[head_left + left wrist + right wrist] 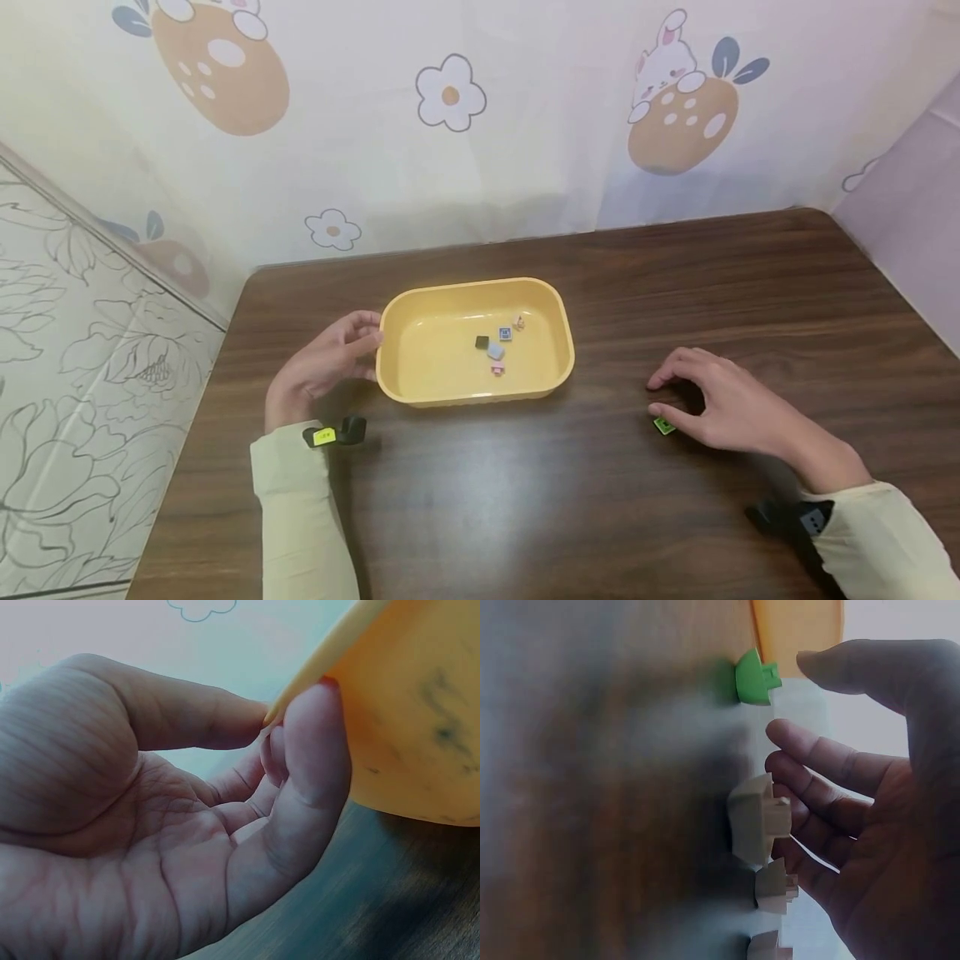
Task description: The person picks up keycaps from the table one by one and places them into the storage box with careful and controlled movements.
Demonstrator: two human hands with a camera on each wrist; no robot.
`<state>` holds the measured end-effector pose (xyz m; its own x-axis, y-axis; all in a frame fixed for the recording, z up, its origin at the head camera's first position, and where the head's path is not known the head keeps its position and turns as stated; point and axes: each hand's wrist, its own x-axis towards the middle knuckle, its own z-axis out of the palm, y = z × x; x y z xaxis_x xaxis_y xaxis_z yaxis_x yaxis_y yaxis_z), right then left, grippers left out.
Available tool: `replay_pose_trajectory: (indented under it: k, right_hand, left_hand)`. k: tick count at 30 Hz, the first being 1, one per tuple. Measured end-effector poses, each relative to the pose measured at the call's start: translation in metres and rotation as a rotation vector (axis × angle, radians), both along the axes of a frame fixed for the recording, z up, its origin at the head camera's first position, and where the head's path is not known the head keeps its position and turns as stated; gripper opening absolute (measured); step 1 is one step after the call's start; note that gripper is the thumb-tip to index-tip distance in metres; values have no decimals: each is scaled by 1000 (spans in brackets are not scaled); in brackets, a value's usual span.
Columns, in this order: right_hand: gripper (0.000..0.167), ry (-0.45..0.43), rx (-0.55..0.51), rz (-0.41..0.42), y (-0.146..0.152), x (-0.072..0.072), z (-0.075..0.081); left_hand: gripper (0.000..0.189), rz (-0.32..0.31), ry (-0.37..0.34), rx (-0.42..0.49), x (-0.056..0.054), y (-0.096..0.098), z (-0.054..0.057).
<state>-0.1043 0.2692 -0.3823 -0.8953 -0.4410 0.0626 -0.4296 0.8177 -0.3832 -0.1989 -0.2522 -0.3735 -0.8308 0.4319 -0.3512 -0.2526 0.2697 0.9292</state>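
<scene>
My left hand [324, 360] pinches the left rim of a shallow yellow plastic basin [397, 385] between thumb and fingers; the left wrist view shows this rim [330, 656] up close. Several small keycaps lie inside, among them a black keycap [482, 342], a blue-and-white keycap [506, 334] and a pink one [497, 367]. To the right, my right hand [731, 408] hovers low over the table, fingers loosely bent with a gap between thumb and forefinger. A green keycap [753, 677] sits upside down near the thumb tip. Pale keycaps [751, 819] line up beside the fingers, hidden in the head view.
The dark wood-grain table [480, 492] ends at a wall hung with a printed rabbit-and-flower cloth [525, 158]. On the left stands a panel with drawn flowers [82, 392]. Each wrist wears a black camera strap [348, 431].
</scene>
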Motion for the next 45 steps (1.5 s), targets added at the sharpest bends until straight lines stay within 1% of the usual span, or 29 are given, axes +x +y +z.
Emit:
replay_pose_trajectory:
  k: [3,8,13,16,21,23,30,33,37,45]
  right_hand:
    - [24,27,-6,-2,2,8,-1]
    - [34,79,-19,29,4,17,-5]
    - [45,129,-54,53,6,19,-10]
    - [47,135,-83,64,7,18,-11]
    - [46,133,-106,70,8,18,-13]
    - [46,139,-99,64,8,19,-13]
    - [42,104,-122,8,6,24,-19]
    - [41,125,-131,3,5,25,-20]
    - [41,143,-108,5,4,23,-18]
    - [35,125,-77,4,4,19,-12]
  left_hand:
    - [45,0,3,-9,0,0,1]
    - [45,7,6,-16,-1,0,0]
    - [44,10,4,-9,0,0,0]
    - [44,13,4,-3,0,0,1]
    - [44,7,8,2,0,0,1]
    - [45,3,7,1,-1,1,1]
    - [45,3,2,-8,2,2,2]
    - [45,-1,3,-10,1,3,3]
    - [46,5,3,-15,0,4,2]
    - [43,11,-1,-13,3,3,1]
